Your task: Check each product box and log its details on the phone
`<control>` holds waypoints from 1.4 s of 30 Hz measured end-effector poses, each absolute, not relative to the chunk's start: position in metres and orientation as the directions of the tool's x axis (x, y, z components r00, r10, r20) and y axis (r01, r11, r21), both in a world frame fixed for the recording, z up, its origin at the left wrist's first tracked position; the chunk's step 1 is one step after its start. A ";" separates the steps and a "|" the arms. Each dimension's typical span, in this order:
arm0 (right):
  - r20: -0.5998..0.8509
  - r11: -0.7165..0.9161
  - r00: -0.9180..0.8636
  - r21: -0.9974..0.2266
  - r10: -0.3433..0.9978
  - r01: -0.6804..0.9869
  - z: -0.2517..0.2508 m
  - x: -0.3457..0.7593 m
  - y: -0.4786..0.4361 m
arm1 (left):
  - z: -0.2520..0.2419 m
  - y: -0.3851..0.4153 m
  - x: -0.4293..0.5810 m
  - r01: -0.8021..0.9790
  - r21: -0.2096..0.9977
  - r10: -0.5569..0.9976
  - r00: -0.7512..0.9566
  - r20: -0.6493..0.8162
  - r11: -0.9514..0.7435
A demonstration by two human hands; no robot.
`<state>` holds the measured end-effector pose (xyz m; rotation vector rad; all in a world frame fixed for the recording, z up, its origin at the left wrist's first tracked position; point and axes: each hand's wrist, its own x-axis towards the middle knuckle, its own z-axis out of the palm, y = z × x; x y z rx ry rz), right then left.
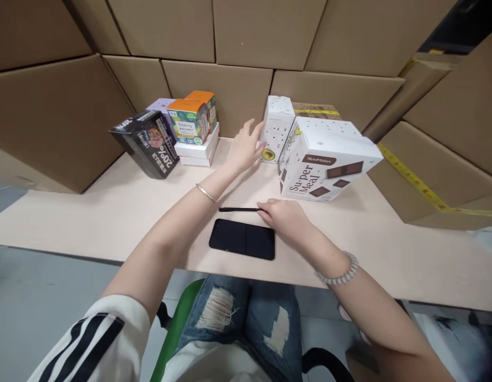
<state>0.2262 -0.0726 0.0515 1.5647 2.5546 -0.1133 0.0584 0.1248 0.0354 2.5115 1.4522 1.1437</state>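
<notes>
"Starting at the near side: what's in front?"

"Dark phone [242,239], flat on the table [71,223]. Just past it, a black pen [238,209], lying left to right."

"Hands?"

"Right hand [288,218]: narrow, thumb and fingers pinched on the pen's right end. Can't tell if the pen rests on the tabletop or sits slightly raised. Left hand [244,146]: farther out, fingers spread, holding nothing, at the left side of the tall white box [278,122]. Can't tell if the thumb touches it."

"How to do it well?"

"My take: light pinch, pen level and clear of the phone. Left forearm [186,225] runs close to the pen's left end, so a sideways swing could knock it. Tall box looks tippy; any contact should be low and gentle."

"What's in the way?"

"Super Meal box [329,164], big, white, to the right and nearer than the tall one. It crowds that side, little finger room. Left side: black box [145,143] set askew, then orange-topped boxes [188,122] on flat white boxes [196,151]. Purple box [160,104] behind the black one."

"And farthest?"

"Small brown carton [315,110] behind the Super Meal box, then big cardboard cartons [234,32] walling off the far side. No reach past those."
</notes>
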 end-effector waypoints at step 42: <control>0.055 0.034 -0.341 -0.997 0.939 -0.067 0.028 0.224 -0.064 | 0.003 -0.015 -0.019 0.528 -0.063 0.163 0.372 0.914 -0.847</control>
